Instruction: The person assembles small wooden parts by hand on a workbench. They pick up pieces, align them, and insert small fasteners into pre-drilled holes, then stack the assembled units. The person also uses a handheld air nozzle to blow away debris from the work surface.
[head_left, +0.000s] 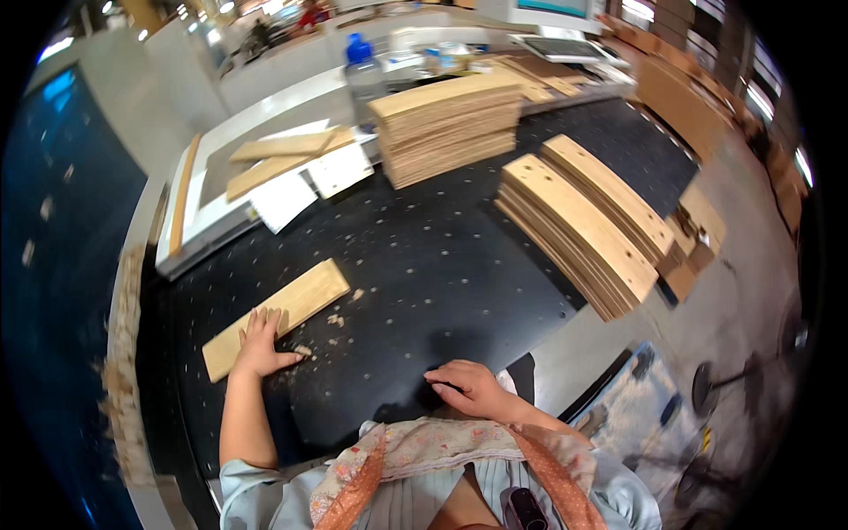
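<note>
My left hand [256,345] lies with fingers spread on a pale wooden board [305,299], near the left side of the black worktable [415,265]. Its thumb reaches off the board's near edge, beside some wood shavings [336,320]. Close to the table's front edge, in front of my body, is my right hand [473,387]. Its fingers are curled in toward the thumb, and what they hold, if anything, is hidden. The right hand is apart from the board.
A tall stack of boards [450,132] stands at the back, next to a blue-capped bottle [362,79]. Drilled, curved boards [579,230] are piled at the right edge. White papers [283,201] and loose strips [291,146] lie back left. A cardboard box [680,106] stands far right.
</note>
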`<state>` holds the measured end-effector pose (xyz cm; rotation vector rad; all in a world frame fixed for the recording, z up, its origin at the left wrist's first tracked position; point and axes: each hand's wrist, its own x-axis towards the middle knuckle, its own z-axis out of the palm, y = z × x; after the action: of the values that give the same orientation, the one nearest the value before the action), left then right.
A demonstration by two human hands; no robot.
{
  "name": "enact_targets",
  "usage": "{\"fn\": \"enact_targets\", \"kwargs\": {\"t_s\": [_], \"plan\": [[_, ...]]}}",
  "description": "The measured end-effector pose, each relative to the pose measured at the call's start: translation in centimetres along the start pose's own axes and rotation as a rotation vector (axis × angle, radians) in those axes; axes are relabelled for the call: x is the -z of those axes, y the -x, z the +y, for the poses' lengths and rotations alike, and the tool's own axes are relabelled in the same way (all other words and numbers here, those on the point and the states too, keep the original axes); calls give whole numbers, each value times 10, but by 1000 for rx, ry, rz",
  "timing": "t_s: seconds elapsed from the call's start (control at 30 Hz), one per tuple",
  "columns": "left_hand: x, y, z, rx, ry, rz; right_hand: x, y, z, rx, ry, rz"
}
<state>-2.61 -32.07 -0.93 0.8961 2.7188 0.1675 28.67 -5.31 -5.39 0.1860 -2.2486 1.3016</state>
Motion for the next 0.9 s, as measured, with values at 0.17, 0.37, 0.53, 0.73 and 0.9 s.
{"fn": "enact_targets", "kwargs": {"t_s": [0.17, 0.37, 0.53, 0.73, 0.9], "plan": [[2, 3, -64, 86, 29, 23, -19, -24, -2, -31, 67, -135], [10, -19, -94, 22, 36, -62, -31, -35, -4, -129, 81, -154], [10, -30, -101, -102, 60, 0, -41, -25, 3, -202, 96, -161], [8, -32, -102, -128, 55, 28, -51, -10, 16, -319, 12, -55], [5, -33, -110, -163, 108, 38, -54, -13, 20, -259, 47, -55]]}}
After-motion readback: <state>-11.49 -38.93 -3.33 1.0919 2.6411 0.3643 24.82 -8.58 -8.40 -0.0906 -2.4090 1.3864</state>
